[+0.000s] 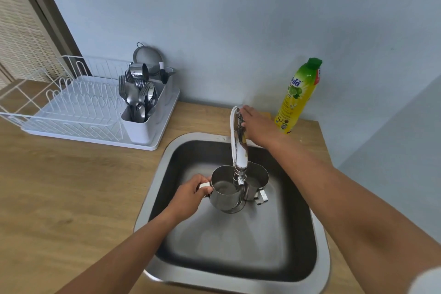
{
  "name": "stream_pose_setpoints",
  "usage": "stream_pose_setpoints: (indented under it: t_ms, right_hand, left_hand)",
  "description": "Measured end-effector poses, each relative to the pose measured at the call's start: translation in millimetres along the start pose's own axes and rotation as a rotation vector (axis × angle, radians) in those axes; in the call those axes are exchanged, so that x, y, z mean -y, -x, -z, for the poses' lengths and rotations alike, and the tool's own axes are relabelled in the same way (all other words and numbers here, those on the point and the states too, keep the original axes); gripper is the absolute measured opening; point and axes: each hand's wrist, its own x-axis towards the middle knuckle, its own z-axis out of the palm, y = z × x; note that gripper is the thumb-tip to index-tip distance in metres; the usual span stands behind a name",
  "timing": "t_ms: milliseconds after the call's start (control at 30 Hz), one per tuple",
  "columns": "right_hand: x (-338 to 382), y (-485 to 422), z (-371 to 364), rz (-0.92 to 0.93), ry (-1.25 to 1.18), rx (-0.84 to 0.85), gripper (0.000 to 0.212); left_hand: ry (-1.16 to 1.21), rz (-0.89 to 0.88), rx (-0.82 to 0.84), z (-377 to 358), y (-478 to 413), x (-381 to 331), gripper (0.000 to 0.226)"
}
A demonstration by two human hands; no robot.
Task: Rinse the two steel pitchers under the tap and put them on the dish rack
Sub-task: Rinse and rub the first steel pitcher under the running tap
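steel pitcher (224,194) under tap (240,159), left grip (191,192) curled round its handle, right grip (259,126) curled over tap lever (240,122)

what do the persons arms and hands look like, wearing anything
Both forearms are bare: left forearm, right forearm. The left hand and right hand wear no gloves; no watch, bracelet or ring shows. A pale patch at the bottom right corner may be a sleeve's edge.
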Motion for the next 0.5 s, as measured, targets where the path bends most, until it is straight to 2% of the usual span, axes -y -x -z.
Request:
stream_pose_setpoints:
  t_ms: [200, 500]
  right_hand:
    - [3.1, -0.3, 1.8, 0.005, 0.051, -0.039, 0.068]
    - [2.0, -5.3, 2.7, -0.015, 0.018, -0.035, 0.066]
  left_hand:
    - [-0.011, -0.006, 0.007, -3.0, 1.3, -2.0, 0.006]
    - [-0.014, -0.011, 0.014, -3.3, 3.2, -3.5, 0.007]
